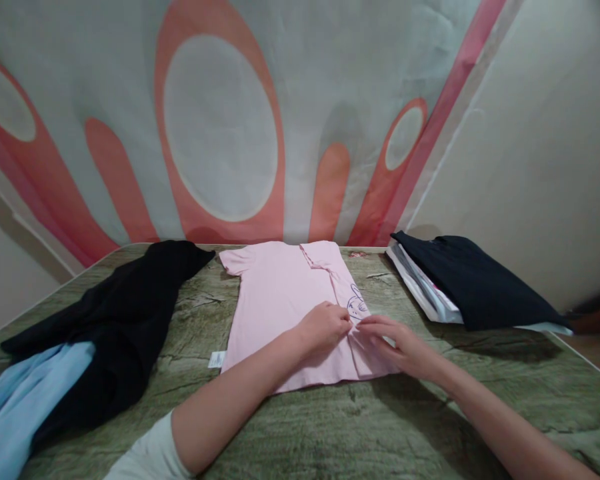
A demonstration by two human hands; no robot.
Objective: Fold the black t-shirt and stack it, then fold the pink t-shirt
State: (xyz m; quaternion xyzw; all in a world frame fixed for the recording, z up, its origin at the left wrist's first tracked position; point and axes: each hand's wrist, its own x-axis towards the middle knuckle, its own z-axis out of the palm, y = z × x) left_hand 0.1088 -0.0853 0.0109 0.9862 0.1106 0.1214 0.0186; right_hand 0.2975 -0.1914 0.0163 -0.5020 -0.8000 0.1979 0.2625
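Observation:
A pink T-shirt (pixel 275 300) lies spread on the table, with its right side folded inward over the body. The folded sleeve shows near the top, and part of a dark line drawing (pixel 356 305) is visible on the flap. A white label sticks out from the shirt's lower left side. My left hand (pixel 327 325) is closed, its fingertips pinching the cloth by the drawing. Just right of it, my right hand (pixel 397 341) grips the edge of the flap between thumb and fingers. The fingertips of both hands almost meet.
A black garment (pixel 130 327) lies crumpled to the left, with a light blue garment (pixel 40 393) beside it at the front. On the right stands a stack of folded clothes with a dark navy one (pixel 480 280) on top. A printed wall hanging (pixel 300 80) is behind the wood-patterned table (pixel 300 440).

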